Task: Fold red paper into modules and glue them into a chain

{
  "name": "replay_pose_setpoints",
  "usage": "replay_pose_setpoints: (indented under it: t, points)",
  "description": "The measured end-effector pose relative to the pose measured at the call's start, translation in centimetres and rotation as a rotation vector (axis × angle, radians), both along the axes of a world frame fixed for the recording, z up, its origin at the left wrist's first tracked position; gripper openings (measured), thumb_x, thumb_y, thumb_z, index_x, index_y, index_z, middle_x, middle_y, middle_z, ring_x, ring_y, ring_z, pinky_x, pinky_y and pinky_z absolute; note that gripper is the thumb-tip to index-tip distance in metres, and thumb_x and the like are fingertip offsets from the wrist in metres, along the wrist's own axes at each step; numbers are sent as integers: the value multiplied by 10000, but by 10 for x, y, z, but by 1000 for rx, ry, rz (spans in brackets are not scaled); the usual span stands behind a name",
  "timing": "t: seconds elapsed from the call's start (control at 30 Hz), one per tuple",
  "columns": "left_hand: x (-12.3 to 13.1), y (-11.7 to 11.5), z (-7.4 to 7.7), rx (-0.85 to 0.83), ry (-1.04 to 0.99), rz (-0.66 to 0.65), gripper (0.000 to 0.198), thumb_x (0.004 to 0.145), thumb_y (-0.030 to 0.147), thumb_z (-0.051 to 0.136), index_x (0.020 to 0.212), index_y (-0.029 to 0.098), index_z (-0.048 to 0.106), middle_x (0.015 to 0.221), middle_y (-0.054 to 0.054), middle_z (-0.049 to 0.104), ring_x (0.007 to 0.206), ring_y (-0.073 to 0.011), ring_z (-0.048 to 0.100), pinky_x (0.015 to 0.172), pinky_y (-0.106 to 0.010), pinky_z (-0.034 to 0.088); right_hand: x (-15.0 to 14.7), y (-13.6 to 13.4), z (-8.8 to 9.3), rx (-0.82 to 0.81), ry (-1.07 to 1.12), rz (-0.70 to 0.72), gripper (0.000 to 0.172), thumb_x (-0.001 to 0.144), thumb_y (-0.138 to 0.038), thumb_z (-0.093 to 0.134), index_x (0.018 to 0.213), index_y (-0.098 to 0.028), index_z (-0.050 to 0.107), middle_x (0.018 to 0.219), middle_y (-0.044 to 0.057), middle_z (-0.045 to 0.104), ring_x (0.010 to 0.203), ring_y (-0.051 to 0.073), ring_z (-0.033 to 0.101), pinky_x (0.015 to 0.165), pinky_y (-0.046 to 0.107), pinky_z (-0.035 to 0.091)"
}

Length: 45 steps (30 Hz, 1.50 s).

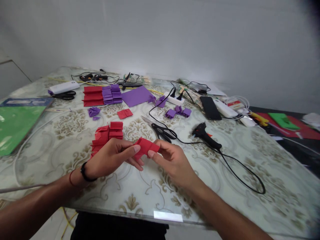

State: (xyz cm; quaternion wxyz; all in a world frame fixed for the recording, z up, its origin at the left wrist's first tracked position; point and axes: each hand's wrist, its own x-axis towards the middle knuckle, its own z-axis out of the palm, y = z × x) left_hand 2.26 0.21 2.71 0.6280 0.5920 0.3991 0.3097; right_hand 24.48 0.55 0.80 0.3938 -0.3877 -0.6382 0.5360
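A small red piece of folded paper [145, 146], creased across, is held above the table between both hands. My left hand [116, 155] pinches its left end between thumb and fingers. On its right end, my right hand [172, 160] has thumb and fingers closed. Beside my left hand lie stacks of folded red paper pieces [116, 128], partly covered by the hand. A single red folded piece [125, 113] rests farther back. Black-handled scissors [162, 131] lie just beyond my right hand, blades pointing away to the left.
A black glue gun [207, 136] with a looping cord lies at the right. Behind are purple folded pieces [178, 112], a purple sheet [136, 95], a power strip [176, 99] and a black phone [210, 108]. A green paper pack [20, 123] lies at the left.
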Motion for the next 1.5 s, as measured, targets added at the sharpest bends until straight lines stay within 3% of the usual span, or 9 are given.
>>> replay_pose_setpoints:
  t: [0.17,0.4,0.6,0.7,0.87,1.03,1.2,1.5]
  points:
    - [0,2,-1,-26,20,-5,276,955,399,732,870,143,791,858,-68,856,782,-209,841,733,-232,650,-1,1,1,-32,38,7,219,941,-357,684,811,-184,646,806,13,637,792,176,568,754,311,454]
    - [-2,-1,-1,61,80,-24,271,981,326,703,800,144,788,782,-53,844,719,-172,823,684,-206,597,-3,1,4,-46,-24,78,252,948,-413,691,824,-195,665,798,3,634,776,168,577,742,299,463]
    - [-3,-1,2,124,50,-49,267,977,312,690,795,145,791,760,-51,833,703,-149,780,692,-213,565,-4,1,8,-128,83,135,282,900,-410,760,1072,-198,686,1005,40,710,944,198,648,873,322,492]
    - [-2,-2,1,114,75,-64,244,946,309,713,775,144,768,737,-49,825,695,-149,765,666,-207,546,-3,0,8,-120,63,201,234,913,-407,745,983,-187,705,916,27,690,873,186,625,820,311,481]
    - [0,-4,-3,98,187,-45,214,924,302,710,780,147,740,712,-42,813,656,-152,740,605,-211,515,-3,-1,3,-104,-34,117,263,949,-422,709,851,-178,703,794,3,644,755,155,553,709,285,433]
    - [0,-3,-3,103,164,-1,268,946,336,705,763,146,754,716,-42,808,665,-154,748,663,-229,553,-2,-1,0,-60,-68,21,238,950,-402,700,850,-186,695,786,-11,624,743,147,534,693,271,428]
    - [-1,-5,-1,225,203,-10,263,937,324,737,745,145,760,690,-36,800,612,-138,718,578,-208,501,-2,-2,3,19,-171,59,234,952,-379,672,822,-186,696,765,-1,637,732,156,540,677,274,436]
    - [0,-7,0,288,134,44,247,958,297,737,765,149,774,705,-27,802,625,-128,735,605,-196,532,-3,-4,2,53,-144,-6,227,946,-381,672,817,-195,686,777,19,654,728,171,570,617,274,446]
